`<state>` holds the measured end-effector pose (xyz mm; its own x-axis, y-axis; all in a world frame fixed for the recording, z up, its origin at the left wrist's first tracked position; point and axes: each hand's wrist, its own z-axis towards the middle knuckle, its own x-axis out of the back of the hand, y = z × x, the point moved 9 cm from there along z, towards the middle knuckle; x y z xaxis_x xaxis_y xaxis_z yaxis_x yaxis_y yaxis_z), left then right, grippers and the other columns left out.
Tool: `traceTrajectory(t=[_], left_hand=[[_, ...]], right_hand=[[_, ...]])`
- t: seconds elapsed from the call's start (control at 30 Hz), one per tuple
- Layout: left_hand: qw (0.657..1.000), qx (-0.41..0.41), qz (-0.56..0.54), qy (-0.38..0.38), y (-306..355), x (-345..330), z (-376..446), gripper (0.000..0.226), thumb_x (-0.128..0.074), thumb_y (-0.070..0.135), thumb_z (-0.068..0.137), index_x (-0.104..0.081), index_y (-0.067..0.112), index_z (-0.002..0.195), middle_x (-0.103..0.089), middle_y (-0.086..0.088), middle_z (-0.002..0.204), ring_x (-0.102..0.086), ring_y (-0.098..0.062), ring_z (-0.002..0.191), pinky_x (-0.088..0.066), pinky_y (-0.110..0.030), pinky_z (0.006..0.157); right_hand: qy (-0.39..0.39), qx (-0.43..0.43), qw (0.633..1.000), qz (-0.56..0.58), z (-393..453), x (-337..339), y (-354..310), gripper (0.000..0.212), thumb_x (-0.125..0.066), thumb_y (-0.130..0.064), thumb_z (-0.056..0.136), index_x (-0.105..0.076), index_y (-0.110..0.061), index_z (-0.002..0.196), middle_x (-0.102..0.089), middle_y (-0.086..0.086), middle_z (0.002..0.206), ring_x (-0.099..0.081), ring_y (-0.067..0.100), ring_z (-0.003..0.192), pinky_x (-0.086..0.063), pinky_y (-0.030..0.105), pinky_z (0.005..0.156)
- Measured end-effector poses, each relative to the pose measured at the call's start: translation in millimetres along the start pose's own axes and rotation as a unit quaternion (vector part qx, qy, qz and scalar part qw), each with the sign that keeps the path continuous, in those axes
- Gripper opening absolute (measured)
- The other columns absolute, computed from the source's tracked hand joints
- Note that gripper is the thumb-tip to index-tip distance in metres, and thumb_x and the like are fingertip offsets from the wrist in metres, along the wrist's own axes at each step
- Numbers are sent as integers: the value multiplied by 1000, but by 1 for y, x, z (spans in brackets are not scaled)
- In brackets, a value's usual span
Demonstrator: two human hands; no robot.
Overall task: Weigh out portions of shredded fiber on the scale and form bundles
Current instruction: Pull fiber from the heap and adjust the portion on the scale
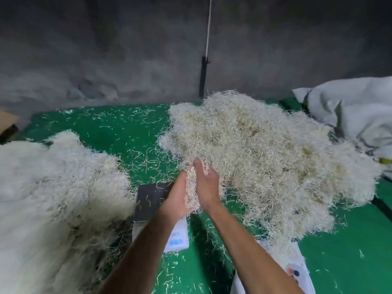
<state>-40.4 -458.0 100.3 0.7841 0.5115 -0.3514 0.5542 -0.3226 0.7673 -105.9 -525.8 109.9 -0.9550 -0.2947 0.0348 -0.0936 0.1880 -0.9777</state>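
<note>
A clump of pale shredded fiber [192, 192] is pressed between my two palms above the scale's right edge. My left hand [177, 196] and my right hand [206, 184] face each other, fingers mostly straight, squeezing the clump. The scale [151, 200] has a dark square platform with a few stray strands on it, and its white front panel [178, 236] with blue buttons shows under my left forearm. A big loose heap of fiber [265, 158] lies just right of my hands. Another pale mound of fiber [53, 187] fills the left side.
A green floor [118, 132] strewn with loose strands lies ahead. A grey-white sack [352, 109] slumps at the far right. A white bag or packet [294, 270] lies at the lower right. A concrete wall stands behind, with a dark rod and white cord [204, 75].
</note>
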Motion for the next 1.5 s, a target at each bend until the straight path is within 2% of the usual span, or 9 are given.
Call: traceTrajectory(t=[0.2, 0.3, 0.43, 0.6, 0.77, 0.93, 1.13, 1.3, 1.5], left_hand=[[992, -14, 26, 126, 28, 47, -15, 56, -45, 51, 105, -43, 17, 149, -46, -13, 150, -45, -31, 138, -35, -44, 117], [982, -49, 1, 182, 57, 82, -19, 63, -39, 56, 104, -34, 18, 154, -37, -12, 159, -36, -35, 145, -30, -52, 120], [974, -68, 161, 147, 84, 86, -24, 72, -35, 66, 101, -32, 20, 156, -30, -10, 163, -29, -33, 149, -24, -51, 122], [994, -110, 19, 3, 91, 99, -32, 81, -66, 69, 83, -42, 28, 148, -39, -9, 158, -48, -29, 136, -44, -51, 107], [979, -135, 44, 143, 82, 160, -27, 142, -91, 72, 36, -29, 24, 154, -37, -10, 154, -59, -22, 112, -50, -50, 105], [952, -83, 129, 265, 48, 197, -8, 102, -81, 70, 61, -48, 19, 143, -58, -9, 140, -59, -25, 115, -42, -38, 96], [939, -54, 224, 254, 4, 204, 4, 77, -64, 47, 96, -28, 17, 158, -31, -13, 163, -36, -36, 146, -33, -51, 118], [944, -146, 189, 228, -4, 215, -29, 69, -73, 38, 91, -46, 14, 149, -58, -14, 141, -64, -24, 115, -56, -39, 97], [963, -123, 124, 205, -41, 232, -66, 48, -74, 43, 90, -63, 16, 129, -67, -8, 122, -68, -21, 103, -58, -35, 82]], right_hand=[[-14, 201, 893, -402, -21, -23, -43, 74, -17, -64, 106, -62, -12, 134, -60, 13, 136, -54, 29, 128, -37, 49, 115], [-163, 52, 975, -145, -31, -43, -40, 65, -32, -73, 99, -51, -25, 140, -50, 22, 146, -57, 33, 128, -48, 57, 108], [-308, -61, 949, 12, -49, -74, -32, 93, -63, -71, 87, -25, -25, 158, -31, 9, 162, -36, 34, 148, -45, 45, 113], [-199, 0, 976, -83, -24, -77, -41, 128, -75, -79, 68, -20, -11, 161, -53, 14, 146, -54, 33, 136, -42, 56, 114], [-144, 35, 980, -132, -5, -87, -37, 115, -65, -84, 74, -26, -18, 160, -46, 9, 155, -51, 20, 133, -37, 38, 111], [-131, 15, 976, -174, 8, -88, 8, 92, -67, -66, 86, -34, -15, 156, -62, 9, 74, -74, 28, 91, -56, 31, 82], [-205, -8, 941, -271, -1, -77, 62, 64, -65, -59, 91, -53, -21, 141, -70, 8, 120, -73, 17, 92, -59, 35, 91], [-140, 3, 935, -327, -18, -40, 69, 75, -57, -60, 95, -43, -11, 151, -49, 12, 153, -62, 24, 119, -44, 46, 111], [-154, -12, 941, -300, -71, -44, 83, 49, -58, -52, 99, -54, -12, 126, -63, 5, 122, -61, 18, 99, -49, 28, 82]])
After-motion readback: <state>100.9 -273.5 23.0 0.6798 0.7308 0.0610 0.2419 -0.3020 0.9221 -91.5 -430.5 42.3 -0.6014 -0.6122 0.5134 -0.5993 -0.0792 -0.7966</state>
